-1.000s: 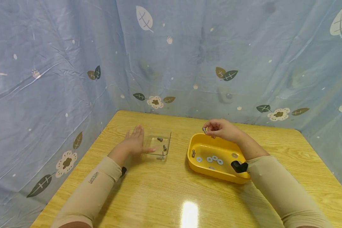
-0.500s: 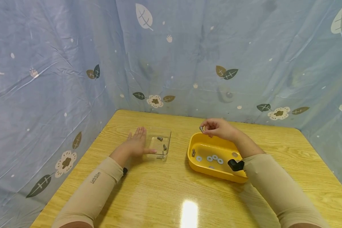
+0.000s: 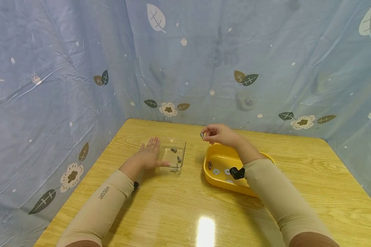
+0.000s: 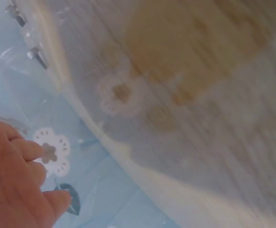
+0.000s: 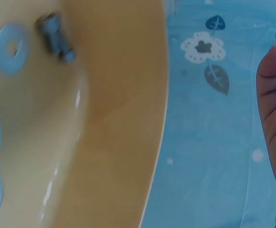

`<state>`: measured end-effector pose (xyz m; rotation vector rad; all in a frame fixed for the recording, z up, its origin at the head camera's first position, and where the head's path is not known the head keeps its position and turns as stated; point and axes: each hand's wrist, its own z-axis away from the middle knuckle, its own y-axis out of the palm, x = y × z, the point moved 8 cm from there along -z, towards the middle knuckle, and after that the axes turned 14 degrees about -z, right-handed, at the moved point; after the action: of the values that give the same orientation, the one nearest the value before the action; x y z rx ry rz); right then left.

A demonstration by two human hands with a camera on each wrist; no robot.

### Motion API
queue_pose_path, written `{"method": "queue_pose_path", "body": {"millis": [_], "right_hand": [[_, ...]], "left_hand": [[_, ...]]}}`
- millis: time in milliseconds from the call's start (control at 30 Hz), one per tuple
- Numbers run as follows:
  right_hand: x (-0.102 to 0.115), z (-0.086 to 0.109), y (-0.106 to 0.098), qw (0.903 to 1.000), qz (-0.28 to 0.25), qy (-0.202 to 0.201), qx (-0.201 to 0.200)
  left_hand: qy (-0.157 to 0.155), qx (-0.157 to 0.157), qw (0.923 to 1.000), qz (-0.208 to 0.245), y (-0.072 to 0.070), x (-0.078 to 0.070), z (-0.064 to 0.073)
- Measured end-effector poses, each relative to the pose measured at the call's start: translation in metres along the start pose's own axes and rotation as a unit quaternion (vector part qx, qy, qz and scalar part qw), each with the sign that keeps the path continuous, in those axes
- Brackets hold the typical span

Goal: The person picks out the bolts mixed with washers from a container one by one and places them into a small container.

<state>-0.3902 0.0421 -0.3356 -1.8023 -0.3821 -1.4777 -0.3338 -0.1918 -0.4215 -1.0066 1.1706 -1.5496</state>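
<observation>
My left hand (image 3: 146,157) has its fingers straight and thumb spread, lying along the left side of a clear square box (image 3: 185,151). Small metal bolts (image 3: 173,150) lie in that box; the left wrist view catches two bolts (image 4: 37,57) beyond the hand (image 4: 16,180). Between right thumb and fingertips a bolt (image 3: 202,135) is pinched. That right hand (image 3: 221,134) hovers past the far left rim of a yellow tray (image 3: 225,185). Inside the tray, another bolt (image 5: 56,38) sits at the left end, near flat round washers (image 3: 216,172). The forearm hides the tray's right part.
Both containers stand on a wood-grain table (image 3: 173,212), with a strip of tabletop between them. A blue patterned curtain (image 3: 198,61) hangs behind the table and along its left side. Black wrist camera mounts (image 3: 236,173) stick out at the sleeves.
My right hand has moved left with the bolt, from over the tray's far rim toward the clear box. My left hand has stayed almost still at the box.
</observation>
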Motion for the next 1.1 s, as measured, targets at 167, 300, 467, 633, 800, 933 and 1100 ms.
{"method": "queue_pose_path", "body": {"millis": [167, 300, 467, 633, 800, 933, 1100], "right_hand": [[0.008, -0.02, 0.018, 1.0, 0.006, -0.005, 0.004], [0.011, -0.037, 0.035, 0.9998, 0.007, -0.009, 0.017], [0.012, -0.054, 0.058, 0.9993, 0.018, -0.005, 0.031], [0.009, -0.065, 0.079, 0.9992, 0.017, -0.006, 0.037], [0.007, -0.073, 0.095, 0.9988, 0.038, 0.0, 0.033], [0.003, -0.076, 0.101, 0.9988, 0.037, 0.008, 0.032], [0.0, -0.077, 0.106, 0.999, 0.023, 0.018, 0.035]], "left_hand": [[0.009, -0.002, 1.0, -0.001, 0.0, -0.001, 0.0], [0.013, -0.006, 0.9999, -0.004, -0.001, -0.002, 0.0], [0.015, -0.003, 0.9999, -0.007, -0.003, -0.004, -0.001], [0.016, 0.001, 0.9998, -0.015, -0.001, -0.004, -0.003], [0.014, -0.003, 0.9996, -0.024, 0.001, -0.002, -0.005], [0.015, -0.003, 0.9997, -0.019, 0.0, -0.002, -0.003], [0.019, -0.002, 0.9997, -0.014, -0.002, -0.003, -0.001]]}}
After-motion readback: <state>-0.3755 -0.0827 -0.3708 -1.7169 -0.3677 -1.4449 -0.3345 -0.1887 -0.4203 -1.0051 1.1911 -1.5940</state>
